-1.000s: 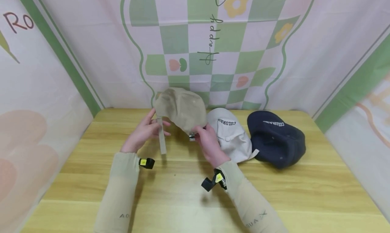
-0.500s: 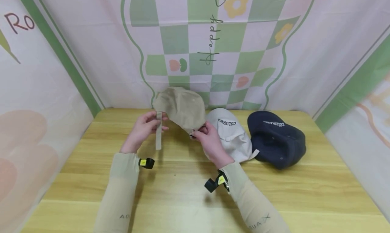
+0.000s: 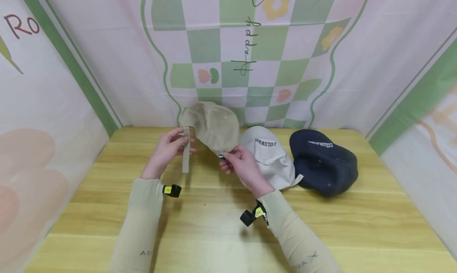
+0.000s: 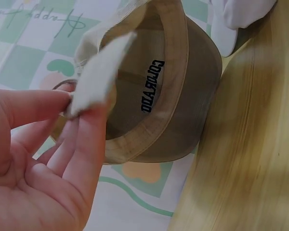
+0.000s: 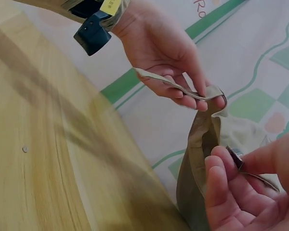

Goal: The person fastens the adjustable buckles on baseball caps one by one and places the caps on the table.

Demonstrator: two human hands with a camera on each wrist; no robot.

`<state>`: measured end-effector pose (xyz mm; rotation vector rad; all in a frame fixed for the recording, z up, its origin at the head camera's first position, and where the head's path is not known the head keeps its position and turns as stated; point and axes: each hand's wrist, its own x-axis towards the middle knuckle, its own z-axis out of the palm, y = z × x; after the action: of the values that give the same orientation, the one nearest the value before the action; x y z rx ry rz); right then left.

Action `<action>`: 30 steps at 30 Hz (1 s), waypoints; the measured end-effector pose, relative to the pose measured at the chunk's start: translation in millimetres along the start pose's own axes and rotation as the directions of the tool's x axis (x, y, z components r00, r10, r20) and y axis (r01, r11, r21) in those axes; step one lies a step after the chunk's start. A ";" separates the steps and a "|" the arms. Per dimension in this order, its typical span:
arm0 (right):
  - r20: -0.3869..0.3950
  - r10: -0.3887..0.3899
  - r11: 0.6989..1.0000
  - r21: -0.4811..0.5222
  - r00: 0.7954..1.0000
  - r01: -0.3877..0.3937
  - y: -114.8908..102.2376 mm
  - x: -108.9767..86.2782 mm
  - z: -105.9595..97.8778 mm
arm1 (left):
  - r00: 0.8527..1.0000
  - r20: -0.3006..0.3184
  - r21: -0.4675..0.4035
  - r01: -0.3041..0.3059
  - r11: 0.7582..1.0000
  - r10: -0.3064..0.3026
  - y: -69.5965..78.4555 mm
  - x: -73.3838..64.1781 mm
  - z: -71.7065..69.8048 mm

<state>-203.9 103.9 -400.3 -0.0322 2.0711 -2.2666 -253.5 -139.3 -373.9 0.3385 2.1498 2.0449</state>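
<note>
A beige baseball cap (image 3: pixel 214 126) is held between both hands at the back of the table, its rear opening toward me. My left hand (image 3: pixel 166 152) pinches the cap's loose fabric strap (image 3: pixel 186 154), and the strap's free end hangs down. On the other side of the opening, my right hand (image 3: pixel 246 168) pinches the small metal buckle (image 3: pixel 221 156). The left wrist view looks into the crown, where dark lettering (image 4: pixel 153 86) shows beyond the strap. In the right wrist view the buckle (image 5: pixel 236 156) is partly covered by thumb and fingertips.
A white cap (image 3: pixel 273 162) lies just right of my right hand, and a navy cap (image 3: pixel 325 164) sits beside it. Both stand on the wooden table (image 3: pixel 200 233). A patterned cloth (image 3: pixel 235 39) hangs behind the table's back edge.
My left thumb and fingers have closed on the strap, which has risen slightly. The right thumb has shifted onto the buckle. The beige cap has drifted a little left; the other caps stay put.
</note>
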 end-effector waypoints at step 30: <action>0.040 -0.149 0.989 -0.016 0.988 0.150 -2.6 0.9 -3.4 | 0.992 0.113 -0.033 -0.058 0.998 0.061 -3.6 -2.0 2.0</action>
<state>-205.1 107.4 -398.1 -0.2380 2.1384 -2.3081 -251.3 -138.1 -377.7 0.5086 2.0646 2.0333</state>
